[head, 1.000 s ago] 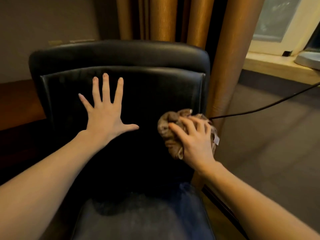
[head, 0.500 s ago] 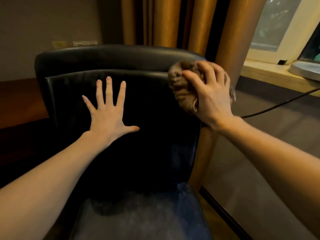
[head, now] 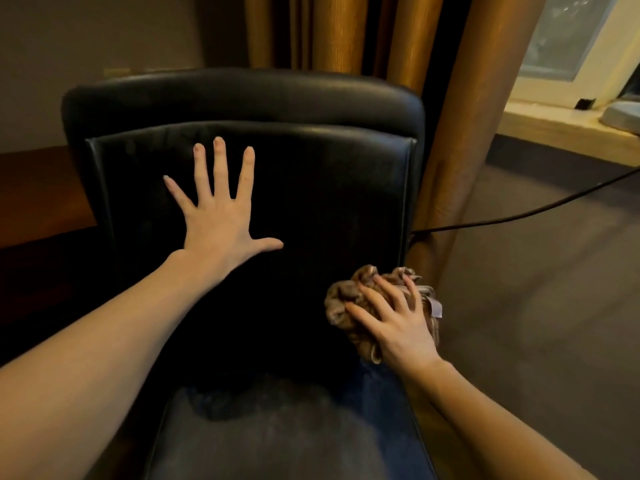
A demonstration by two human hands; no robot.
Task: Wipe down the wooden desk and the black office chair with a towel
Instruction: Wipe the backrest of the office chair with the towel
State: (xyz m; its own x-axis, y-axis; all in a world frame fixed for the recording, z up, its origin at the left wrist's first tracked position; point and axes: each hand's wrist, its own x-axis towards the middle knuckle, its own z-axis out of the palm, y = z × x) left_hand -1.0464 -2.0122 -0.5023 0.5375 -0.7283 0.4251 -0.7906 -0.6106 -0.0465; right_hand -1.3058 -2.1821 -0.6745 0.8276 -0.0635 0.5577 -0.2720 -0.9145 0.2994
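Black chair (head: 311, 188), glossy leather, piped panel on backrest. Left hand (head: 218, 216) spread flat against backrest. Right hand (head: 394, 323) clutching bunched brown towel (head: 341, 301), pressed at backrest's lower right edge, above the seat.

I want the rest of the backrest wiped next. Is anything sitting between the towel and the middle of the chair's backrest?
Only the left hand, pressed flat with fingers spread on the backrest. The towel, bunched in the right hand, is at the lower right edge; the leather between it and that hand looks bare.
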